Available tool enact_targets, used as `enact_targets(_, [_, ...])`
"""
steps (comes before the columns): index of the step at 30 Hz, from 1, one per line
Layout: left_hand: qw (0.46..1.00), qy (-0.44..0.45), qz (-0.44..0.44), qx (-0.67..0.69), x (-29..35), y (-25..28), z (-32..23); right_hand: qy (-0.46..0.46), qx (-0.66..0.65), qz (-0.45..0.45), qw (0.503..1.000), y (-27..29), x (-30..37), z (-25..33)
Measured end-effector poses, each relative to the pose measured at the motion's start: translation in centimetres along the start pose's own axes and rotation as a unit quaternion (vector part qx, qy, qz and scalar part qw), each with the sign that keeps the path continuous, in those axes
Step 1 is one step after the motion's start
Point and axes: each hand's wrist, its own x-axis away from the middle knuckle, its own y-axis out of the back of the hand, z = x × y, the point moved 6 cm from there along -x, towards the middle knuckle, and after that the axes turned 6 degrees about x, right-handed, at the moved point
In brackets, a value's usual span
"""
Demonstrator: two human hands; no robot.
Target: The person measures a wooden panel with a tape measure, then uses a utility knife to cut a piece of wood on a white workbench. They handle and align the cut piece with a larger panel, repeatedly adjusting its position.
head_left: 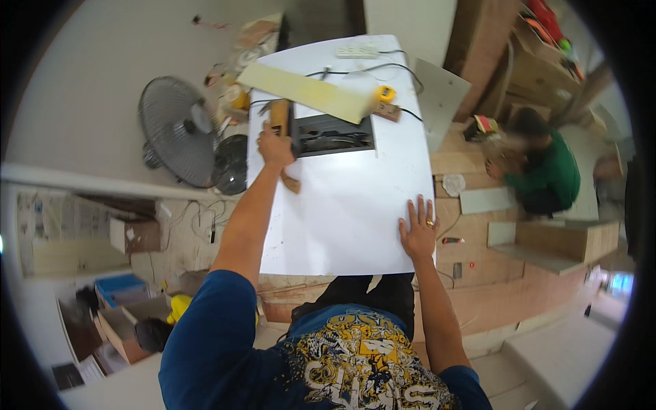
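Left hand (276, 149) partly hides a wooden tool (279, 113).

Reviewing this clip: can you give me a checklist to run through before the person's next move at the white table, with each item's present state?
1. Left hand firm on the wooden tool: cannot tell; it is on the tool, but the fingers' wrap is unclear.
2. Right hand apart from the tool: ok; it rests, fingers spread, near the right edge of the white table.
3. Tabletop free of cable: not ok; a black cable crosses its far part.
4. Tape measure on the table: ok; near the right end of the yellowish board.
5. Contents of the dark tray identifiable: cannot tell; too unclear.
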Motion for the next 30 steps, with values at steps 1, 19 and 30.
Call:
enact_targets(1, [1.0, -0.015, -0.013, -0.009, -0.9, -0.5, 1.2, 0.011, -0.028, -0.032, 0.999, 0.2, 0.0, 0.3])
enact_targets(19, [0.899, -0.392, 0.173, 0.088, 16.9, -4.0, -7.7, 0.016, -0.067, -0.007, 0.998, 1.4, 0.3, -0.5])
enact_targets(30, [0.925, -0.327, 0.177, -0.077, 28.1, -10.1, -12.8, 0.024, -0.097, 0.014, 0.995, 1.5, -0.2, -1.8])
